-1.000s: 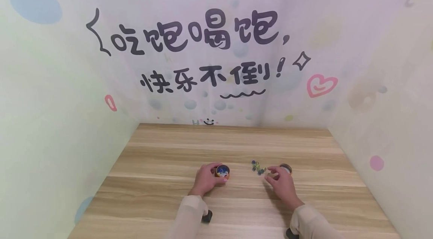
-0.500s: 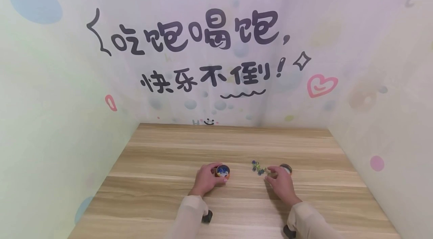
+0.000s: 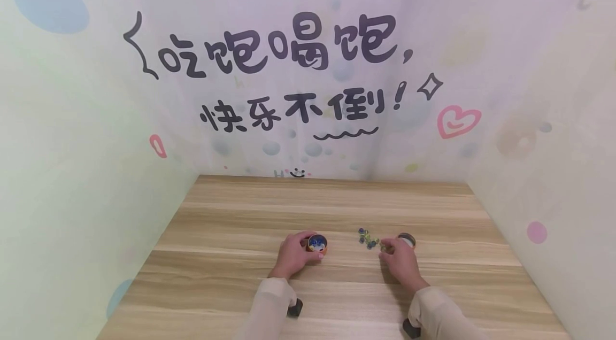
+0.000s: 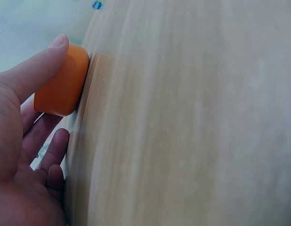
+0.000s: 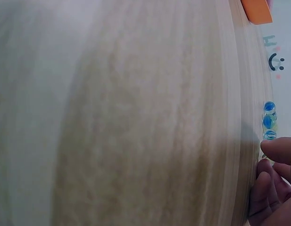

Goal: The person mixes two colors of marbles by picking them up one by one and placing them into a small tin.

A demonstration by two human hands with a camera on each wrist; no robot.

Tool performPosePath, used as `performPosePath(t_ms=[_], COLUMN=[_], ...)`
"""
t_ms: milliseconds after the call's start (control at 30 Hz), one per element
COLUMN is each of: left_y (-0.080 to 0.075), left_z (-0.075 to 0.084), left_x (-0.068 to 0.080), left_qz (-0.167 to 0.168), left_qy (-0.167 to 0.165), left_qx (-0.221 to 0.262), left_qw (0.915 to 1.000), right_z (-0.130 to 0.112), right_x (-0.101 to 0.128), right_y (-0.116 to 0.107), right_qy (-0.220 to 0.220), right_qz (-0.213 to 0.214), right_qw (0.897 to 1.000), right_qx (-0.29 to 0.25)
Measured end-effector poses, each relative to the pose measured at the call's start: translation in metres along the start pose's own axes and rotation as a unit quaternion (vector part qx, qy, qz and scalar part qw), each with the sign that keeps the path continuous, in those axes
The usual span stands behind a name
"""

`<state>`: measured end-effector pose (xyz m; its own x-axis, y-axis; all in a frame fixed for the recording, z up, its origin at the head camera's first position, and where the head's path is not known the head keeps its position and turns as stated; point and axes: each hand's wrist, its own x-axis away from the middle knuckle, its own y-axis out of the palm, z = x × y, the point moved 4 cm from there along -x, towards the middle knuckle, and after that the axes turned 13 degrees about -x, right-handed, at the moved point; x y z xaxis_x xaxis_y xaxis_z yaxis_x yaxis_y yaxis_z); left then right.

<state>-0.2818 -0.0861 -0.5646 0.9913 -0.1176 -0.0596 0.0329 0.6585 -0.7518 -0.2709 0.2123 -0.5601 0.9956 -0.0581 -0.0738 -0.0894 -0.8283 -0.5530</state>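
1. The left hand (image 3: 292,254) grips the orange cup (image 3: 316,244) of marbles, upright on the desk (image 3: 231,233), fingers curled round its wall.
2. The right hand (image 3: 400,259) pinches a marble at the edge of the loose marbles (image 3: 368,238), fingertips closed.
3. A second cup (image 3: 407,239) stands just beyond the right hand.

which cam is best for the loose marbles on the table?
The right wrist view: the marbles show large and blue, lined up beyond the right hand fingertips, though only a few are in frame. The head view shows the whole cluster, but tiny. The left wrist view shows only the orange bowl.
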Motion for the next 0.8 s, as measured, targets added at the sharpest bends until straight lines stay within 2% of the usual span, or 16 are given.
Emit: performPosePath(t_ms=[300,800], left_y=[-0.0003,-0.0004], left_z=[-0.0005,0.0001], left_x=[-0.0007,0.0001], left_qz=[0.002,-0.001], left_qy=[0.0,-0.001], left_qx=[0.004,0.006], left_qw=[1.0,1.0], right_z=[0.0017,0.0003], right_x=[-0.0005,0.0011], right_y=[0.001,0.0017], right_qy=[0.013,0.001], right_qz=[0.005,0.025], right_qw=[1.0,0.999], right_qx=[0.008,0.031])
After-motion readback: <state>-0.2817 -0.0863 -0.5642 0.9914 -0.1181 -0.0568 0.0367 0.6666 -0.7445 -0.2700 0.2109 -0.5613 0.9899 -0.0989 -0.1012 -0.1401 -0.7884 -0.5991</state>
